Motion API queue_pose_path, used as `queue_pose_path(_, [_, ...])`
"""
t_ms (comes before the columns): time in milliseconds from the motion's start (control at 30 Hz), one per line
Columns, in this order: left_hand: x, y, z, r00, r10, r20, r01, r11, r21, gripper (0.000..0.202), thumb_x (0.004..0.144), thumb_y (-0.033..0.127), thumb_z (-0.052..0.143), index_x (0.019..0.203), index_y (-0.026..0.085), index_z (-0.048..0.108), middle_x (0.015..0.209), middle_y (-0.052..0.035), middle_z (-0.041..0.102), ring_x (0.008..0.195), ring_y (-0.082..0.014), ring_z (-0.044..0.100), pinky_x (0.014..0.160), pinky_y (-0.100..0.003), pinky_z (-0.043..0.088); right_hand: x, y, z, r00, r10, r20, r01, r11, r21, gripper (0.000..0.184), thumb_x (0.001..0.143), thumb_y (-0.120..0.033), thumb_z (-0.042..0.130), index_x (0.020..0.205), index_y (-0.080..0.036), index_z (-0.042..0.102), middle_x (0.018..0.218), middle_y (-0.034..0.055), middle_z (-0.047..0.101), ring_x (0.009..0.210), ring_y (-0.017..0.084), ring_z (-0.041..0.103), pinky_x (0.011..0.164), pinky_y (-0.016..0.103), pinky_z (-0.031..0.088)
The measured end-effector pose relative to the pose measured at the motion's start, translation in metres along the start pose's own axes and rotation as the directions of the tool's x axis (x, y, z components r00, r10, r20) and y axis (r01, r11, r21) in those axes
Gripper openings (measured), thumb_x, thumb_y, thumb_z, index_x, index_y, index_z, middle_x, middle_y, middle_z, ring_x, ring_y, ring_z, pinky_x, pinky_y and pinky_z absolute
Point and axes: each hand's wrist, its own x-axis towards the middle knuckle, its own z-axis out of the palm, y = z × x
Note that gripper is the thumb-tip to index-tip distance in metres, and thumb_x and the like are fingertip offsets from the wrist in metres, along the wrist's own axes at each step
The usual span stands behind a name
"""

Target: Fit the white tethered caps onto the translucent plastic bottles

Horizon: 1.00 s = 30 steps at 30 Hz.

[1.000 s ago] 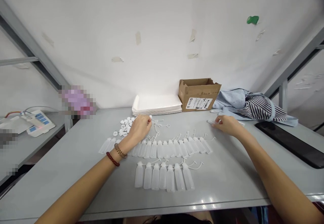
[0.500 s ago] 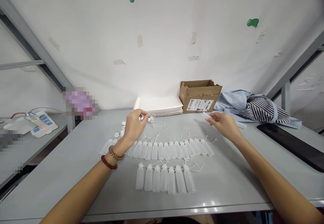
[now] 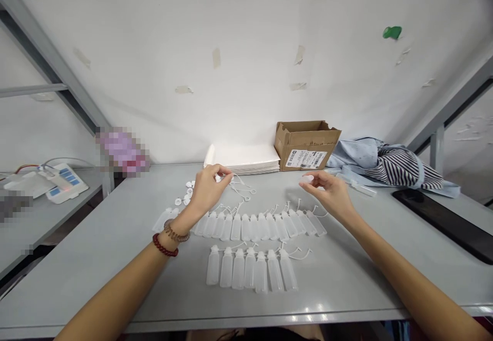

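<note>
My left hand (image 3: 211, 189) is closed in a pinch at the back of the table, at the end of a thin white looped strap (image 3: 243, 181). More white straps lie beside its fingertips. Between the thumb and fingers of my right hand (image 3: 330, 191) is a small translucent bottle (image 3: 306, 179), seen mostly end-on. A long row of translucent squeeze bottles (image 3: 254, 228) with thin straps at their necks lies below the hands. Closer to me is a shorter row of strapped bottles (image 3: 249, 271). Small white caps (image 3: 188, 192) lie left of my left hand.
Behind the hands are a stack of white sheets (image 3: 250, 161) and an open cardboard box (image 3: 308, 148). Clear bottles (image 3: 362, 189) lie right of my right hand, near bundled cloth (image 3: 398, 166) and a black phone (image 3: 442, 225). Loose bottles (image 3: 165, 220) lie at the left.
My right hand has moved slightly left and down, and the bottle in it has turned from lengthwise to nearly end-on. My left hand has shifted slightly right, still pinching.
</note>
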Motion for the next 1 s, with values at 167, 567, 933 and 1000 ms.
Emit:
queue_pose_path(167, [-0.003, 0.011, -0.005, 0.979, -0.164, 0.123, 0.191, 0.948, -0.254, 0.024, 0.072, 0.038, 0.068, 0.081, 0.015, 0.069, 0.080, -0.0058, 0.070, 0.068, -0.0149, 0.058, 0.062, -0.027, 0.043, -0.009, -0.027, 0.008, 0.995, -0.079, 0.055, 0.068, 0.981, 0.182, 0.021, 0.071, -0.039, 0.070, 0.081, -0.020, 0.068, 0.096, 0.0065, 0.066, 0.091, 0.022, 0.059, 0.077, 0.034, 0.047])
queue_pose_path(567, [-0.027, 0.028, -0.010, 0.943, -0.146, 0.300, 0.256, 0.892, -0.372, 0.019, 0.070, 0.036, 0.073, 0.077, 0.018, 0.069, 0.082, -0.0034, 0.069, 0.078, -0.0163, 0.060, 0.070, -0.029, 0.047, -0.023, -0.076, 0.034, 0.779, 0.073, 0.623, -0.601, 0.372, 0.707, 0.019, 0.082, -0.036, 0.065, 0.081, -0.019, 0.071, 0.102, 0.0077, 0.072, 0.112, 0.023, 0.060, 0.100, 0.038, 0.044])
queue_pose_path(933, [-0.033, 0.033, -0.012, 0.887, -0.011, 0.461, 0.285, 0.799, -0.529, 0.037, 0.093, 0.038, 0.039, 0.100, 0.015, 0.067, 0.087, -0.0106, 0.071, 0.084, -0.0206, 0.064, 0.075, -0.035, 0.049, -0.027, -0.065, 0.036, 0.777, 0.070, 0.625, -0.590, 0.426, 0.686, 0.020, 0.077, -0.037, 0.070, 0.083, -0.018, 0.074, 0.097, 0.0073, 0.073, 0.104, 0.022, 0.064, 0.102, 0.037, 0.041])
queue_pose_path(1000, [-0.035, 0.035, -0.011, 0.890, 0.012, 0.455, 0.191, 0.897, -0.398, 0.030, 0.089, 0.038, 0.048, 0.102, 0.018, 0.067, 0.089, -0.0083, 0.071, 0.086, -0.0208, 0.063, 0.075, -0.034, 0.049, -0.030, -0.068, 0.037, 0.761, 0.037, 0.648, -0.582, 0.482, 0.655, 0.022, 0.079, -0.038, 0.068, 0.086, -0.019, 0.074, 0.097, 0.0078, 0.073, 0.100, 0.022, 0.065, 0.100, 0.037, 0.042])
